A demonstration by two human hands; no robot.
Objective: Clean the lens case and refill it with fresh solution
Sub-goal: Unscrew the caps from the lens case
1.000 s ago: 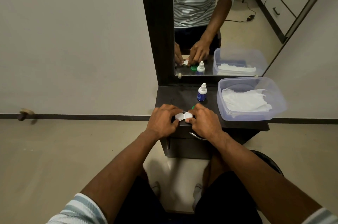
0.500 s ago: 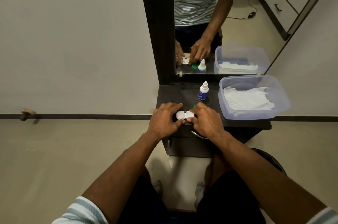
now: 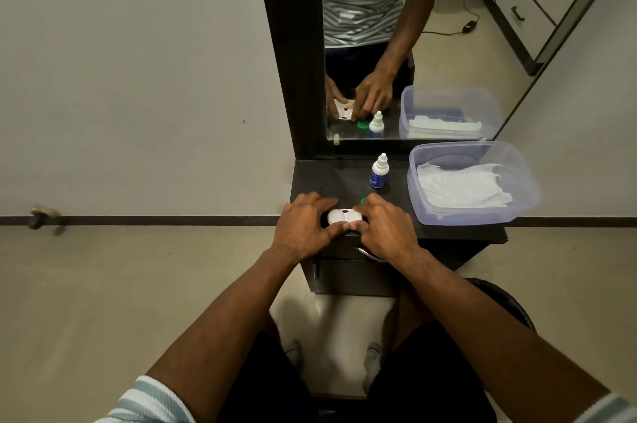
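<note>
Dark vanity top [image 3: 331, 181] is carrying the lens case [image 3: 344, 216] near its front edge. Left hand [image 3: 303, 226] and right hand [image 3: 386, 229] are pinching it from either side. Risks: case slipping floorward, green cap [image 3: 363, 200] rolling, solution bottle [image 3: 379, 171] getting knocked over.

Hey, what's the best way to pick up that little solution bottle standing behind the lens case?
Probably grip the solution bottle around its blue body, below the white tapered nozzle. It stands upright, so come from the side with thumb and fingers wrapped round. The right hand is nearer; the plastic tub stands on the bottle's right, so approaching from the front looks clearest.
</note>
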